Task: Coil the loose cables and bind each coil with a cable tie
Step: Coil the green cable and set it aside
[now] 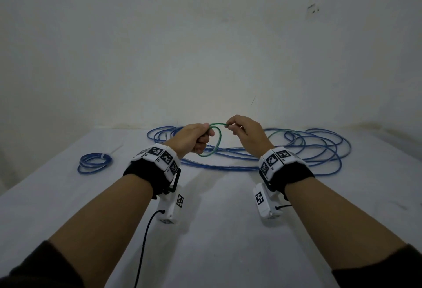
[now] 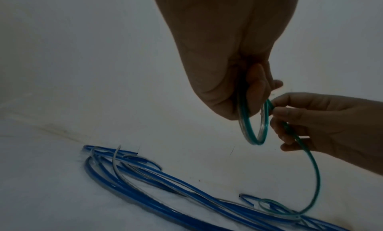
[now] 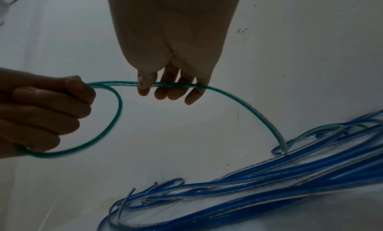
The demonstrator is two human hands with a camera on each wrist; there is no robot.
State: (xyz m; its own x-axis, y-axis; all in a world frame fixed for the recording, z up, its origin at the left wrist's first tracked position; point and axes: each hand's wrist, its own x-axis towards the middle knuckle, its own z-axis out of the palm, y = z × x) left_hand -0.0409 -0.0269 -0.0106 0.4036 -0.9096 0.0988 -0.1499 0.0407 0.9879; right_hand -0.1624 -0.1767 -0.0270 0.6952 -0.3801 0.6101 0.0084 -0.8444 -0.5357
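Note:
A green cable (image 1: 218, 142) forms one small loop in the air above the table. My left hand (image 1: 196, 138) grips that loop (image 2: 253, 131) in its curled fingers. Just to the right, my right hand (image 1: 242, 131) pinches the same green cable (image 3: 228, 95) between thumb and fingers. From there the cable arcs down (image 2: 315, 172) into a pile of loose blue cables (image 1: 303, 148) on the table behind the hands. The blue pile (image 3: 290, 172) lies in tangled long loops.
A small blue coil (image 1: 94, 163) bound with a white cable tie (image 1: 105, 155) lies at the left of the white table (image 1: 217, 230). A loose white tie (image 1: 115, 149) lies beside it. A pale wall (image 1: 205, 48) stands close behind the cables.

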